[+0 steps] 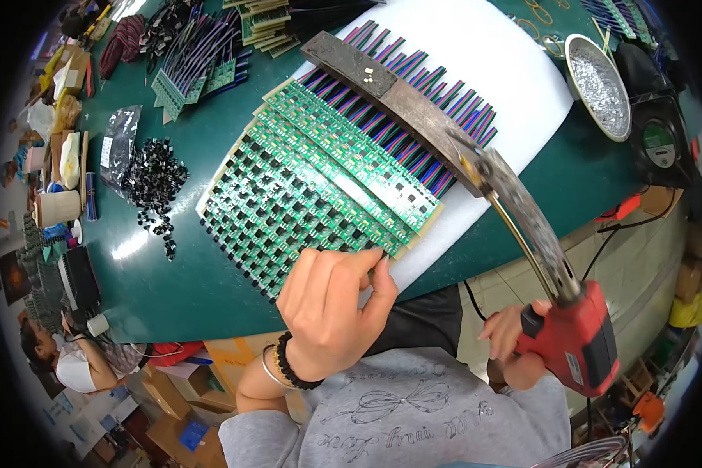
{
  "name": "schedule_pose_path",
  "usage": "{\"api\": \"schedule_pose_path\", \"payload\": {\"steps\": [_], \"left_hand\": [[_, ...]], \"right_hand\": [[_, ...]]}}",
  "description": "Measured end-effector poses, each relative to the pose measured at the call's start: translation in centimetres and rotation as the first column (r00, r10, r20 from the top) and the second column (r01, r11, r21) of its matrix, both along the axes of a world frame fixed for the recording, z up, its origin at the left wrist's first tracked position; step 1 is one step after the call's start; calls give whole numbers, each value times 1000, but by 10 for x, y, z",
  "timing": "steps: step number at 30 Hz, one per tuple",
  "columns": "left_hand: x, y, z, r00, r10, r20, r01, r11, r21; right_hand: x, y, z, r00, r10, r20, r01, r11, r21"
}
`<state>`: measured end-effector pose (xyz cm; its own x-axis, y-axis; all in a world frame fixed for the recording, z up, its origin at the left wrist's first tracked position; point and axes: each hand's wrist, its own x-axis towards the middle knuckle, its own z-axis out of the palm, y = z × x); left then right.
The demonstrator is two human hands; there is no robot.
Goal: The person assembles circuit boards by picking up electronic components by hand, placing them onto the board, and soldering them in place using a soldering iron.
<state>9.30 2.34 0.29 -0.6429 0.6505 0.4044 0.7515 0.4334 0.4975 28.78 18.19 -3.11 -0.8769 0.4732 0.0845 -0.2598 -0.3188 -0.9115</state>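
Readable text aside, your sweatshirt (530, 433) has script lettering (410, 434); plastic bag (122, 140) has a white label (107, 152). One bowl (572, 66), 2 o'clock of green circuit boards (359, 160), holds silvery flakes (600, 86). Loose black components (156, 178) at 9. Your left hand (327, 304), at 6: thumb and forefinger nearly closed at boards' edge; can't tell if gripping. Right hand (515, 347), at 4: wrapped round one red soldering gun (576, 339).

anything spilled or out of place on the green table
Small black components lie in a loose heap beside a clear plastic bag, some trailing away; they look spilled, though perhaps tipped out deliberately.
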Motion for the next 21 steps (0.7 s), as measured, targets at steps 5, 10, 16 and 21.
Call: {"api": "schedule_pose_path", "payload": {"steps": [5, 10, 16, 21], "left_hand": [[-1, 1, 5, 998, -4, 61, 4, 1000, 7], [-4, 5, 11, 990, -15, 138, 17, 1000, -13], [-3, 2, 12, 984, 0, 180, 0, 1000, 3], [-3, 0, 12, 974, 10, 226, -6, 1000, -21]], "right_hand": [[41, 25, 17, 957, 234, 174, -203, 963, -177], [72, 42, -11, 927, 347, 141, -374, 869, 325], [56, 16, 6, 955, 193, 227, -166, 977, -133], [70, 13, 5, 930, 22, 366, -52, 996, 72]]}}
